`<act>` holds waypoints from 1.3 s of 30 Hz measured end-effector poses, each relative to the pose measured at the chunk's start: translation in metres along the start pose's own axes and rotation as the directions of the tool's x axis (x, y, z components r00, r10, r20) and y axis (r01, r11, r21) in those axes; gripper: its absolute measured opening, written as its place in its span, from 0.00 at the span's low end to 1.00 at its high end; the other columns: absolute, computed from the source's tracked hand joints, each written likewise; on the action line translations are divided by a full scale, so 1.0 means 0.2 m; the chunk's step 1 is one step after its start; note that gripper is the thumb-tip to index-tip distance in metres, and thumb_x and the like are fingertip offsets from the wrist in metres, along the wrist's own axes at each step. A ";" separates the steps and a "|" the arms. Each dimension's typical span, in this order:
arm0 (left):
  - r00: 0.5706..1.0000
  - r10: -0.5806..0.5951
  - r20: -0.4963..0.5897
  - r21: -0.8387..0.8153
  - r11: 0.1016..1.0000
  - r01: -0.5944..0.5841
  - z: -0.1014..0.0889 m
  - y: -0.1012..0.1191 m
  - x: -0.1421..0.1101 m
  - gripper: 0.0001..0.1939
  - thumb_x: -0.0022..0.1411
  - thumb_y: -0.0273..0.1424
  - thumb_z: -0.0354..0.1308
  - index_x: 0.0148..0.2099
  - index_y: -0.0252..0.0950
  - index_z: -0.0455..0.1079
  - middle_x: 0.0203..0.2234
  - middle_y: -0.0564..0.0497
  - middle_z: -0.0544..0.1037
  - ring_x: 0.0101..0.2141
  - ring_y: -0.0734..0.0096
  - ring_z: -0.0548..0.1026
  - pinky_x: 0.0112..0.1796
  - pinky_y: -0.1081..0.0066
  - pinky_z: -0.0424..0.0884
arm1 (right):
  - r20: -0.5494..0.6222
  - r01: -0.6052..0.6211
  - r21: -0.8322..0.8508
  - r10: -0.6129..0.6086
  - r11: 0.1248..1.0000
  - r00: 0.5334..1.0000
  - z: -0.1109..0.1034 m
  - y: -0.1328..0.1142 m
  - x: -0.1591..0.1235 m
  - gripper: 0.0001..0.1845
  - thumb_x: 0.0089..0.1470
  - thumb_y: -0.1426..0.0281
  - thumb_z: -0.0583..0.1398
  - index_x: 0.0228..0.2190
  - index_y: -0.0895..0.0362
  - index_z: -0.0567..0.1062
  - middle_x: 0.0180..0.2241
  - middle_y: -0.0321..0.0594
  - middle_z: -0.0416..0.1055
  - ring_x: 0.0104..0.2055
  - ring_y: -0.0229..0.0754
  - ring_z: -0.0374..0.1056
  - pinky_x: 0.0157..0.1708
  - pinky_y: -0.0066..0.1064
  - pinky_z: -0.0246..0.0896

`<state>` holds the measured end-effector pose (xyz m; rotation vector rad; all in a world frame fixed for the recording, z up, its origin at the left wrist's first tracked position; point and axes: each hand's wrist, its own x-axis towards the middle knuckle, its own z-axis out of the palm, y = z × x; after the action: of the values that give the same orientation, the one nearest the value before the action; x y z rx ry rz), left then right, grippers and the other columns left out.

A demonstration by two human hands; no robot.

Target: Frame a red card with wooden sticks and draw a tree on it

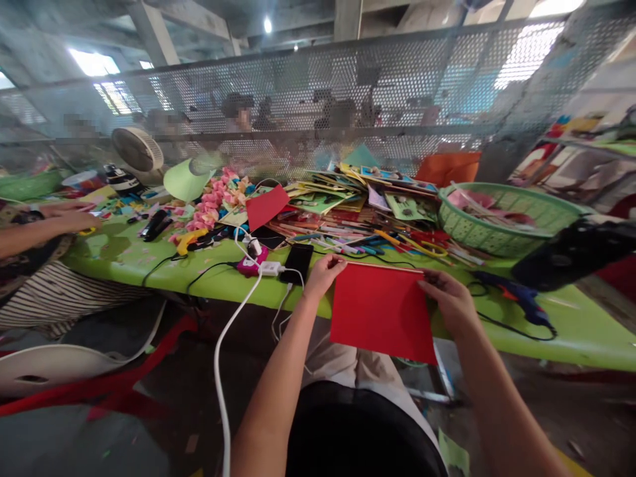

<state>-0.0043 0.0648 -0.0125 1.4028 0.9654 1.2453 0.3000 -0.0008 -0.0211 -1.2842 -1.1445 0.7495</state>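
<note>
A red sheet of paper (382,315) hangs over the front edge of the green table, above my lap. A thin pale strip or stick (385,265) runs along its top edge. My left hand (324,275) pinches the top left corner between thumb and fingers. At the top right corner, my right hand (450,298) grips the sheet with thumb and fingers. Just left of my left hand, a black phone (297,263) lies on the table with a white cable beside it.
A magenta power strip (252,262) with white plugs and cords is on the green table (591,331). A blue glue gun (527,298) lies right, near a green basket (507,222). Behind are pens, piled cards (338,192) and pink paper flowers (211,205). A co-worker's arm (42,228) is at left.
</note>
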 end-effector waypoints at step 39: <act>0.996 -0.088 0.019 -0.070 0.994 0.089 0.01 0.05 -0.03 0.08 0.56 0.34 0.66 0.36 0.36 0.76 0.28 0.55 0.74 0.31 0.71 0.68 0.36 0.71 0.61 | -0.008 -0.150 0.030 0.150 0.988 0.989 -0.01 -0.06 -0.03 0.34 0.34 0.41 0.76 0.32 0.55 0.81 0.20 0.32 0.66 0.24 0.35 0.56 0.21 0.29 0.47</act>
<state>-0.0043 0.0559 -0.0047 1.2990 0.9535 1.1899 0.2975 -0.0084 -0.0096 -1.3593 -1.0331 0.8663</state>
